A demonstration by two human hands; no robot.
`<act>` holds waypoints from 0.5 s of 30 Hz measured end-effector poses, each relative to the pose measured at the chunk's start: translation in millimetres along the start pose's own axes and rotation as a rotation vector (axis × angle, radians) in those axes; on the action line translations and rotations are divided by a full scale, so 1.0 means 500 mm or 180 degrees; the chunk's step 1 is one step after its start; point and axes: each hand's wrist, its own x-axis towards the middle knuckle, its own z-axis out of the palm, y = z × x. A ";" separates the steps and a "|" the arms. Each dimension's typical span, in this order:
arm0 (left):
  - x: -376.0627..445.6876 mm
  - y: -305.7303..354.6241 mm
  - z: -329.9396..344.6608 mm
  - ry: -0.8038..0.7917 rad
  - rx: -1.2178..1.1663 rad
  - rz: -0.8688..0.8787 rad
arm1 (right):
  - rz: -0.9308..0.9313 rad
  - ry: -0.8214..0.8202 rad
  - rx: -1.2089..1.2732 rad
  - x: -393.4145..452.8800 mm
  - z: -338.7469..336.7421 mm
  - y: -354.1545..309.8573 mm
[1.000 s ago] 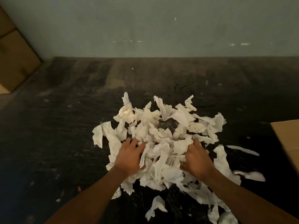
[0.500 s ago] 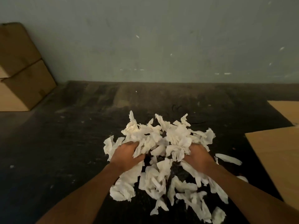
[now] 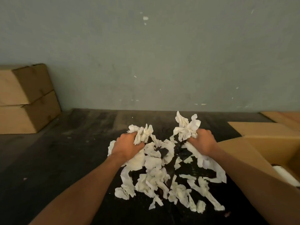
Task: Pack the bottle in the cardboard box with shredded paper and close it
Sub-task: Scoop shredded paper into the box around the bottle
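— Hands first. Left hand (image 3: pixel 128 146) curled tight, fingers wrapped round a wad of shredded paper (image 3: pixel 152 161); white tufts sticking up past the knuckles.

— And the other?

— Right hand (image 3: pixel 202 141) fisted likewise on its own bunch, raised a touch higher, with a tall crumpled plume above the thumb and long strips trailing down from the palm. Both fists well apart, bare forearms reaching in from the bottom edge.

— Rest of the paper?

— Hanging and lying in a loose scatter between and below the wrists, over dark floor (image 3: pixel 65 159). Hard to say which strips dangle and which rest flat.

— Cardboard box?

— Cardboard box (image 3: pixel 266 143) at the right, open at the top, near flap just beside the right forearm, partly hidden behind it. Inside, low at the frame edge, a white rounded shape (image 3: pixel 287 176); possibly the bottle, but too little showing to tell.

— Anything else around?

— Two stacked closed cartons (image 3: pixel 27 98) at far left against the grey-green wall (image 3: pixel 146 54). Another flat piece of cardboard (image 3: pixel 282 116) beyond the open box, by the wall. Small pale flecks on the floor at left.
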 end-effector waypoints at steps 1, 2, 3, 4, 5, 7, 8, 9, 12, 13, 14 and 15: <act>-0.002 0.013 -0.008 0.0027 -0.0019 0.0019 | 0.0024 0.0046 0.0016 -0.009 -0.020 -0.002; -0.004 0.028 -0.015 0.0036 -0.0029 0.0028 | 0.0060 0.0095 0.0034 -0.016 -0.040 -0.003; -0.006 0.044 -0.022 0.0052 -0.0044 0.0050 | 0.0079 0.0165 0.0048 -0.023 -0.060 -0.001; -0.006 0.061 -0.027 0.0069 -0.0071 0.0083 | 0.0063 0.0256 0.0043 -0.029 -0.081 0.003; -0.006 0.079 -0.032 0.0093 -0.0107 0.0121 | 0.0027 0.0346 0.0028 -0.035 -0.103 0.007; -0.005 0.120 -0.039 0.0128 -0.0142 0.0204 | -0.0006 0.0502 -0.0001 -0.045 -0.149 0.023; -0.003 0.142 -0.041 0.0146 -0.0145 0.0246 | -0.0010 0.0562 -0.0014 -0.049 -0.173 0.032; -0.001 0.165 -0.038 0.0170 -0.0179 0.0282 | -0.0015 0.0622 -0.0021 -0.052 -0.199 0.045; 0.010 0.226 -0.028 0.0278 -0.0297 0.0315 | -0.0070 0.0765 -0.0048 -0.049 -0.266 0.080; 0.013 0.252 -0.020 0.0314 -0.0340 0.0333 | -0.0093 0.0774 -0.0044 -0.048 -0.290 0.098; 0.018 0.279 -0.009 0.0341 -0.0400 0.0346 | -0.0107 0.0783 -0.0024 -0.046 -0.313 0.119; 0.023 0.307 0.004 0.0370 -0.0487 0.0355 | -0.0138 0.0804 -0.0022 -0.043 -0.337 0.141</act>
